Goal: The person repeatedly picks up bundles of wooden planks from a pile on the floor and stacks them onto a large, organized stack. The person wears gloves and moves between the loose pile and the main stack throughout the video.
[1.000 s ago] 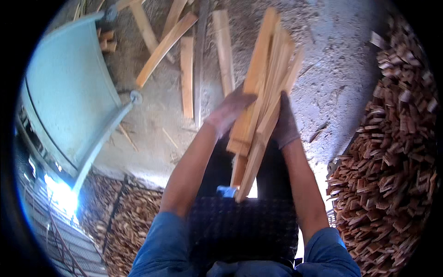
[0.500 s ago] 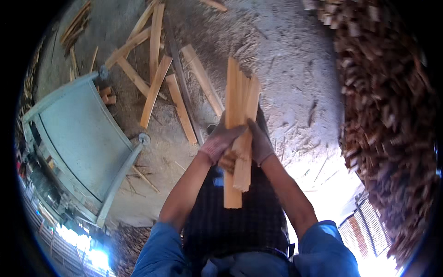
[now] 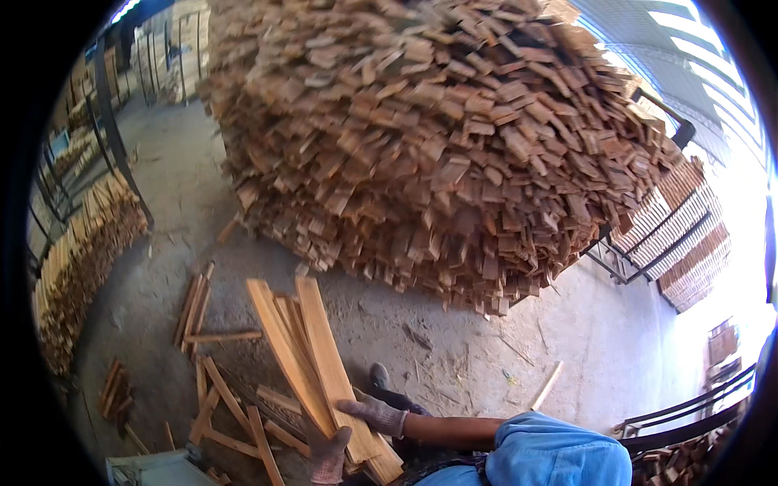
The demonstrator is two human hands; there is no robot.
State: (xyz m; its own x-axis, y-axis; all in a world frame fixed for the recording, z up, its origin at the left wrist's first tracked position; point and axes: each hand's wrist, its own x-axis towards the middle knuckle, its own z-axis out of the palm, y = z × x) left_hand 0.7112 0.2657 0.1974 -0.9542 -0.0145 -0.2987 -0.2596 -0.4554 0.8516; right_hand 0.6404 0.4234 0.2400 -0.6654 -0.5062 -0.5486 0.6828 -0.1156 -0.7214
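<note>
Several long, pale wooden boards (image 3: 320,332) are held in a loose bundle, their far ends fanned apart and pointing away from me. My left hand (image 3: 331,458), in a greyish work glove, is closed round the bundle's near left side. Across the right side my right hand (image 3: 374,413), gloved the same way, grips the boards with its fingers on top. The bundle's near ends reach down past both hands, close to my body. The undersides of the boards and part of the left arm are hidden.
A huge pile of stacked wood pieces (image 3: 438,154) rises ahead. Loose boards (image 3: 231,397) lie scattered on the floor at lower left, beside a pale blue metal stand (image 3: 154,470). Another wood stack (image 3: 89,275) stands far left, and racked wood (image 3: 689,227) at right. One lone stick (image 3: 547,385) lies right.
My view has swung from the floor toward the big wood pile, which now fills the upper middle. The boards remain in both hands, now tilted to the left with their far ends spread.
</note>
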